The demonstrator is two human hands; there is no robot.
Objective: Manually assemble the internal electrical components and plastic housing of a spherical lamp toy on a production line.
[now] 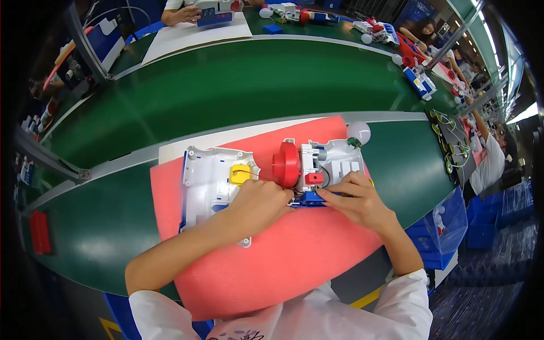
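An opened toy housing lies on a pink foam mat point(255, 289) in front of me. Its white left half-shell point(204, 175) holds a yellow block point(240, 174) with a thin wire running toward the middle. The right half point(343, 156) carries a red wheel-like disc point(287, 164), a small red block point(314, 179) and a white ball point(358, 132) at its far corner. My left hand point(263, 204) is closed, its fingertips by the wires below the disc; what they pinch is hidden. My right hand point(360, 201) pinches the edge of a blue plastic part point(310, 198) at the near side.
A green conveyor belt point(226, 79) runs across beyond my green table point(102, 226). More toy assemblies point(419, 82) stand at the far side, where another person's hand point(184, 15) holds one. A red block point(40, 232) lies far left; a blue bin point(433, 243) stands at right.
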